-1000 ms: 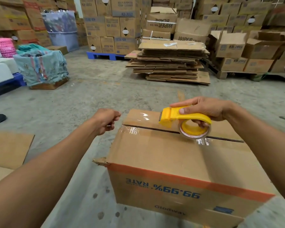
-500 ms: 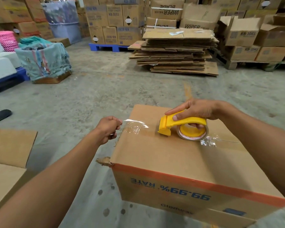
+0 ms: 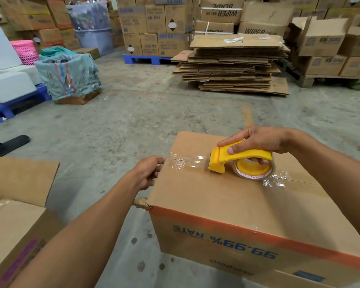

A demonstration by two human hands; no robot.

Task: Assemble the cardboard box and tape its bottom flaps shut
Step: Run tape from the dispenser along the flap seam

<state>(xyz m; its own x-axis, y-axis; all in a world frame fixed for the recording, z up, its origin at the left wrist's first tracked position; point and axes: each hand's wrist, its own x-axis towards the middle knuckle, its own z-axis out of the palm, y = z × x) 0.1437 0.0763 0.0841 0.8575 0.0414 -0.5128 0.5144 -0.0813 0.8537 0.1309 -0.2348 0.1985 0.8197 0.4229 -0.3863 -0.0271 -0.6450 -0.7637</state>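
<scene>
My right hand [image 3: 260, 140], gripping the tape dispenser [image 3: 237, 161], has lowered it onto the cardboard box [image 3: 216, 200]. My left hand [image 3: 149, 171] pinches the tape [image 3: 181, 163] at the left edge; slack there would wrinkle it off the seam

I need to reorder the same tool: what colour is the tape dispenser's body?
Bright yellow; the tape dispenser shows clearly in the head view, held by the right hand.

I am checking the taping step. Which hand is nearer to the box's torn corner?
Left. The left hand pinches the tape end at the box's left edge, just above the torn corner. The right hand grips the yellow tape dispenser farther right, on top.
</scene>
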